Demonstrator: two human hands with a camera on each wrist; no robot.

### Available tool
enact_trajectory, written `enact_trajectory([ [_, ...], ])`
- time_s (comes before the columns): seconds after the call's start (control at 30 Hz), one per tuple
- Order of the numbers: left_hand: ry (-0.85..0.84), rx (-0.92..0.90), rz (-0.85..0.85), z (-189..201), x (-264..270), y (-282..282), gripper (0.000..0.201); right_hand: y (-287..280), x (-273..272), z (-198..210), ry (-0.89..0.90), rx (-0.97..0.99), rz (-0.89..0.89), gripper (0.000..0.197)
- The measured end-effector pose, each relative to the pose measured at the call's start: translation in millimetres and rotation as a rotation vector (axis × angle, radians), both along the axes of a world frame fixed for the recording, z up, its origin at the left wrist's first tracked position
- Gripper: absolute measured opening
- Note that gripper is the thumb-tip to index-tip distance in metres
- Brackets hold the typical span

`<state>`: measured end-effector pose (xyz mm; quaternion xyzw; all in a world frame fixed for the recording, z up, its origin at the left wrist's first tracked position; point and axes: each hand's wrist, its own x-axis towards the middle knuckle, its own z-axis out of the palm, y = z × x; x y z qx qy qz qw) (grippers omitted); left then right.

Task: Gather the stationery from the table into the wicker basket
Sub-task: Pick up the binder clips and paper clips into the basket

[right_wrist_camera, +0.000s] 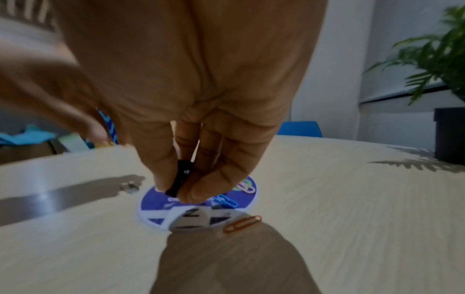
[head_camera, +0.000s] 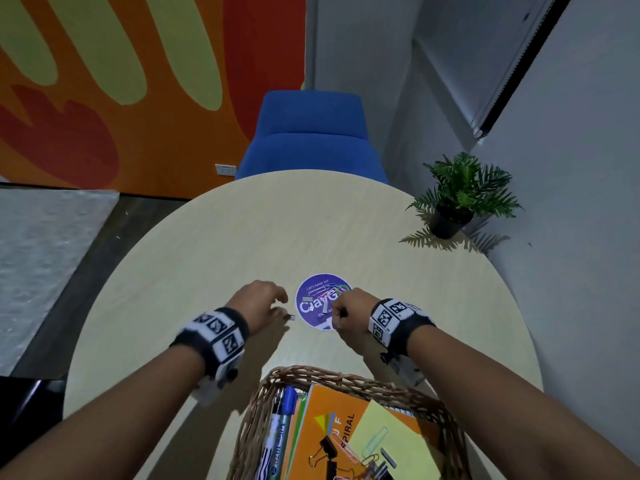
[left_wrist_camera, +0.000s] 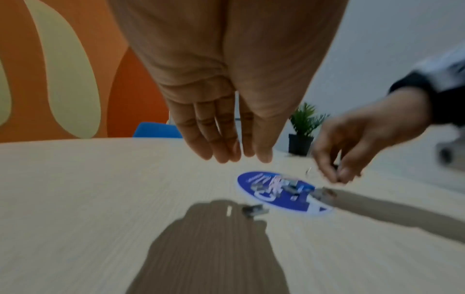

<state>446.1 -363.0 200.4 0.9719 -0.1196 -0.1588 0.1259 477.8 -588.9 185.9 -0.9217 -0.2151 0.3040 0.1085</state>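
Pinching a small black binder clip [right_wrist_camera: 181,179] above the round sticker [head_camera: 313,317] at the table's [head_camera: 207,244] centre, the right hand [head_camera: 351,311] needs only fingertip grip on something so light and stiff, while the left hand [head_camera: 259,301], fingers relaxed, hovers at nine o'clock, and the wicker basket [head_camera: 346,377] waits at six.

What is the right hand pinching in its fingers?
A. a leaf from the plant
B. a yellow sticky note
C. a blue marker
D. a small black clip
D. In the right wrist view, the right hand pinches a small black clip between its fingertips, just above the round purple sticker on the table.
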Motion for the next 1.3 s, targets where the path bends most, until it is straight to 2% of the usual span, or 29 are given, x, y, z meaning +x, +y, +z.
enact_trajectory([
  [0.1,0.081,0.061,-0.026,-21.6,19.7,-8.2,0.027,-14.0,-8.0,20.1,-0.024,0.075,-0.022,0.013],
  [0.23,0.143,0.06,-0.048,-41.2,20.7,-23.6,0.019,-34.4,-33.6,53.3,-0.021,0.082,0.043,0.016],
  [0.43,0.099,0.054,-0.002,-51.0,18.7,-29.7,0.016,-62.3,-90.8,83.6,0.061,0.124,0.077,0.017],
  [0.57,0.117,0.065,-0.023,-42.8,15.4,-26.5,0.018,-78.1,-123.6,86.0,0.165,0.195,0.054,0.026],
  [0.63,0.125,0.041,-0.014,-28.3,15.1,-24.2,0.014,-86.1,-135.0,82.5,0.221,0.207,0.034,0.032],
  [0.7,0.125,-0.012,0.003,-9.2,13.9,-20.6,0.011,-93.2,-138.9,76.9,0.203,0.192,0.005,0.034],
  [0.87,0.046,-0.197,-0.014,37.2,-17.0,-29.0,0.008,-97.9,-109.7,64.0,0.015,0.321,-0.154,0.013],
  [0.93,0.077,-0.272,-0.042,47.9,-44.0,-43.4,0.008,-93.0,-85.6,54.2,0.008,0.328,-0.194,0.014],
  [1.03,0.134,-0.336,-0.176,56.8,-85.4,-67.6,0.017,-82.3,-48.2,32.1,0.028,0.232,-0.204,0.016],
  [1.17,0.164,-0.276,-0.366,45.8,-121.2,-87.1,0.019,-67.1,-15.4,11.3,-0.097,-0.019,-0.125,0.025],
  [1.3,0.16,-0.266,-0.374,27.2,-141.1,-85.5,0.026,-55.3,-0.4,-5.3,-0.168,-0.117,-0.036,0.023],
])
